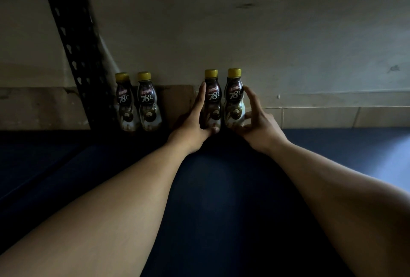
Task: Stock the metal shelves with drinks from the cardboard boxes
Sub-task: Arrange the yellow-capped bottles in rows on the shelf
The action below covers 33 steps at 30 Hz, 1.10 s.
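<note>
Several coffee bottles with yellow caps stand upright at the back of a dark blue metal shelf (pixel 221 188), against the wall. My left hand (pixel 193 121) wraps one bottle (pixel 212 99), fingers up its left side and thumb at its base. Touching it on the right stands another bottle (pixel 234 99), which my right hand (pixel 257 123) grips from the right with thumb and fingers. Two more bottles (pixel 125 103) (pixel 147 103) stand side by side further left, untouched.
A black perforated shelf post (pixel 75 54) rises at the back left, right beside the left pair of bottles. A pale wall (pixel 288 43) closes the back. A gap lies between the two bottle pairs, and open shelf extends to the right (pixel 343 154).
</note>
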Available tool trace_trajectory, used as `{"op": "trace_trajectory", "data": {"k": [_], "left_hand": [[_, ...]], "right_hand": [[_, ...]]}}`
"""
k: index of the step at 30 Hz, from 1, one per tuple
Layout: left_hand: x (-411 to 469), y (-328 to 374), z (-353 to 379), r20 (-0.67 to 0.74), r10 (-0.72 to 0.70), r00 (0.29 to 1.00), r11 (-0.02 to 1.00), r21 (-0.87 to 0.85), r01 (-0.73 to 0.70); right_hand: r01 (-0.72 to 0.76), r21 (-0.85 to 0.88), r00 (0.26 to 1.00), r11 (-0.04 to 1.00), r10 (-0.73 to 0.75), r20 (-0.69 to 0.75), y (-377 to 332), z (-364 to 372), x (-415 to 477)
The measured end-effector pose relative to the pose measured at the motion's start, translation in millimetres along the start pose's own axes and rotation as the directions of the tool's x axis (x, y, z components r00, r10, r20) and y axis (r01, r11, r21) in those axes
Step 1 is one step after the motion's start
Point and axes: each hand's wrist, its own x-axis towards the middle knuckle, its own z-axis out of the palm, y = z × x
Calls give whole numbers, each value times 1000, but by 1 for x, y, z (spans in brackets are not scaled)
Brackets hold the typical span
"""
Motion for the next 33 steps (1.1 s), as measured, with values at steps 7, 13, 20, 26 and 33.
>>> {"op": "trace_trajectory", "data": {"k": [7, 13, 20, 26, 33], "left_hand": [[-1, 3, 0, 6, 1, 1000, 1000, 17, -1], [-2, 5, 0, 1, -9, 1000, 999, 49, 9], [-5, 8, -2, 22, -33, 999, 999, 42, 32], [-22, 22, -10, 15, -134, 991, 980, 152, 131], [-71, 43, -35, 70, -303, 950, 941, 183, 286]], "right_hand": [[-14, 14, 1000, 1000, 14, -12, 0, -1, 0], [-20, 28, 1000, 999, 20, 0, 0, -1, -1], [-21, 44, 1000, 999, 20, 9, -3, -3, -4], [-137, 104, 985, 985, 124, 119, -2, -9, -4], [-277, -11, 948, 961, 275, 161, -9, -33, -42]]}}
